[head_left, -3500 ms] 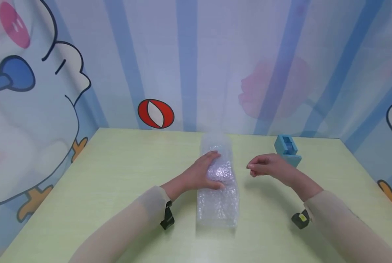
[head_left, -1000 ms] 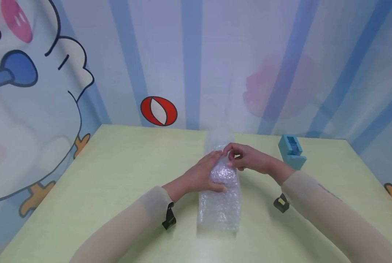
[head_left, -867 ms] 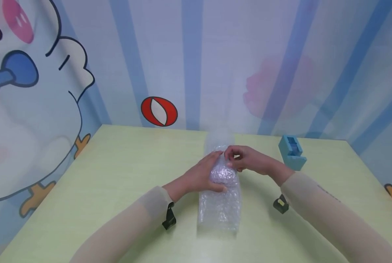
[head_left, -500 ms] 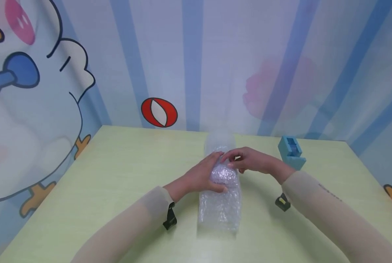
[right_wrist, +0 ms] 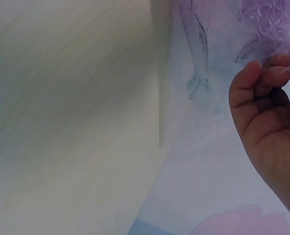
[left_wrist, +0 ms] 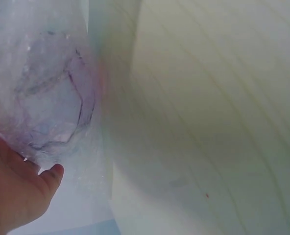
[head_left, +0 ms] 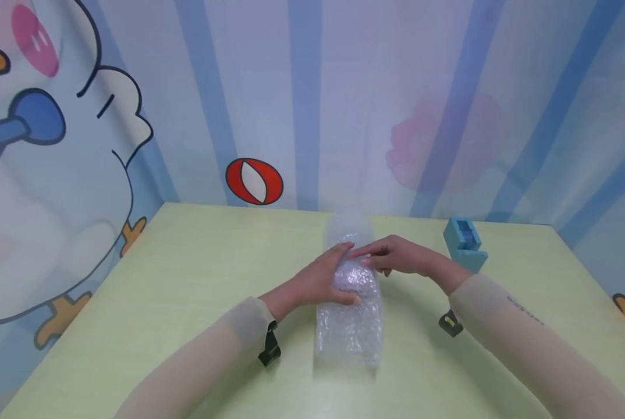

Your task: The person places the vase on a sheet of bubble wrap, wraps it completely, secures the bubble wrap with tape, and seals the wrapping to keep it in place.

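A bundle of clear bubble wrap (head_left: pixel 350 331) lies lengthwise mid-table, its middle bulging. Through the plastic in the left wrist view, something purplish with dark lines shows in the bubble wrap (left_wrist: pixel 52 107). My left hand (head_left: pixel 320 279) grips the bulge from the left, fingers over the far part and thumb at the near part. From the right comes my right hand (head_left: pixel 396 256), its index finger stretched out to touch the top of the wrap beside the left fingertips. The other right fingers (right_wrist: pixel 275 78) are bent in, partly cut off by the frame in the right wrist view.
A light blue tape dispenser (head_left: pixel 464 241) stands at the back right, beyond the right forearm. The pale yellow-green table (head_left: pixel 228 250) ends at a curtain (head_left: pixel 338 116) with blue stripes and cartoon prints behind it.
My right hand has come left from beside the tape dispenser onto the wrap. Over the last second its bent index finger has straightened along the plastic. The left hand keeps its place.
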Demonstrator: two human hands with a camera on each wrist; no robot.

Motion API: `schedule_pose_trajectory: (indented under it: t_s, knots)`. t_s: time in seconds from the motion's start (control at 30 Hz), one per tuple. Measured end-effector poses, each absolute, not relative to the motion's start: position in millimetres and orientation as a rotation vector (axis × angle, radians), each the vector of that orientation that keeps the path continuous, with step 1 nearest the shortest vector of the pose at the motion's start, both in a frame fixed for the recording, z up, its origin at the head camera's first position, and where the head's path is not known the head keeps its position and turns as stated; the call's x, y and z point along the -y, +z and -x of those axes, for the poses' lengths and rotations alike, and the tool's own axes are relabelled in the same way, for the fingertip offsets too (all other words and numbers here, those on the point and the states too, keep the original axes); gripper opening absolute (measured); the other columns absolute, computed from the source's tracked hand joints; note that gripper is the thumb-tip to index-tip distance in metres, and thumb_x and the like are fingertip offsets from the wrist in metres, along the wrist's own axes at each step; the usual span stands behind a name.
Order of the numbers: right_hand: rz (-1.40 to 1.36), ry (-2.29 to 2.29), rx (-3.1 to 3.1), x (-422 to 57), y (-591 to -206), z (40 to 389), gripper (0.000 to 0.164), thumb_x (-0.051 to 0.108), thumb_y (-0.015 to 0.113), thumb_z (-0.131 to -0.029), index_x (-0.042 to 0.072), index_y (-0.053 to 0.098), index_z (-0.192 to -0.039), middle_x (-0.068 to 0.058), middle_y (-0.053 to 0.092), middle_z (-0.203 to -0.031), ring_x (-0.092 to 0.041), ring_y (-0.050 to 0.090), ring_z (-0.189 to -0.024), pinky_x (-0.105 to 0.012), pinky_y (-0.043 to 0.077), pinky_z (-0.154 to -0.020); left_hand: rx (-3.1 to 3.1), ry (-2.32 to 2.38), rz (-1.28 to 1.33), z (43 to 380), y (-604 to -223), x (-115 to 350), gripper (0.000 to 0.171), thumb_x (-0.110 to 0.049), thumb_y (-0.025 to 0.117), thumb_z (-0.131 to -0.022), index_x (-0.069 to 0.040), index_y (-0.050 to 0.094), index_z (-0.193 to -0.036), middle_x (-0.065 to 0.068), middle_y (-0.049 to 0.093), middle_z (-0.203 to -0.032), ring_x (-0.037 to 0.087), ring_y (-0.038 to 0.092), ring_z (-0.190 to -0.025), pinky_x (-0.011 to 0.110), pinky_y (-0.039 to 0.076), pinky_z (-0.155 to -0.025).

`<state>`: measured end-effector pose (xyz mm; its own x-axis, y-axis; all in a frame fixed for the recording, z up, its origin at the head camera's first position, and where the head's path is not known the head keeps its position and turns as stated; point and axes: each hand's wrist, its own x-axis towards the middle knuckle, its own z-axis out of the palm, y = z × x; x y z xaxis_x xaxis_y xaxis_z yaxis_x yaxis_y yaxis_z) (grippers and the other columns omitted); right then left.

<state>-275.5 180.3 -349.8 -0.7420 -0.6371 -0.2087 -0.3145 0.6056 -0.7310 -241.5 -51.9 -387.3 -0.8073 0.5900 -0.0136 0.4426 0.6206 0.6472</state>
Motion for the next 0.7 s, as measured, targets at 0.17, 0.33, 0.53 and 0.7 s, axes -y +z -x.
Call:
schedule_pose_trajectory:
  t_s: [0.17,0.33,0.53,0.7]
  knots:
    - [0.737,-1.018,-2.293,-190.7,-353.3,279.0,0.045,0.022,0.059,-0.104,0.011,0.055,-0.148,-0.011,0.068,-0.114,-0.017,0.062,-0.095,-0.037,0.059,-0.09,-2.619,0.967,-0.831,241.3,-387.7,49.9,0.106,-0.038,0.084,-0.083,-0.014,0.019,-0.164,0.013,0.021,-0.172,0.032,0.025,-0.159,0.051,0.029,-0.127]
    - [0.676,-1.15,-2.259,-196.2,-358.4,275.4,0.049,0.019,0.059,-0.104,0.007,0.051,-0.15,-0.011,0.066,-0.112,-0.015,0.065,-0.099,-0.04,0.06,-0.097,-2.62,0.978,-0.828,242.2,-386.6,49.3,0.107,-0.038,0.083,-0.084,-0.012,0.018,-0.164,0.013,0.021,-0.172,0.032,0.025,-0.159,0.052,0.03,-0.127]
    - [0.594,-1.27,-2.265,-192.7,-371.7,264.6,0.05,0.021,0.056,-0.106,0.006,0.048,-0.152,-0.001,0.063,-0.095,-0.013,0.063,-0.088,-0.032,0.06,-0.089,-2.62,0.982,-0.819,241.7,-388.5,51.0,0.107,-0.038,0.083,-0.084,-0.011,0.017,-0.164,0.014,0.02,-0.172,0.033,0.023,-0.16,0.051,0.028,-0.128]
    - [0.567,-1.328,-2.266,-189.9,-377.7,260.5,0.05,0.022,0.056,-0.106,0.006,0.048,-0.152,-0.005,0.068,-0.104,-0.011,0.064,-0.088,-0.029,0.059,-0.085,-2.617,0.987,-0.822,241.9,-391.5,52.3,0.106,-0.037,0.082,-0.085,-0.011,0.017,-0.164,0.013,0.019,-0.173,0.032,0.021,-0.161,0.051,0.027,-0.129]
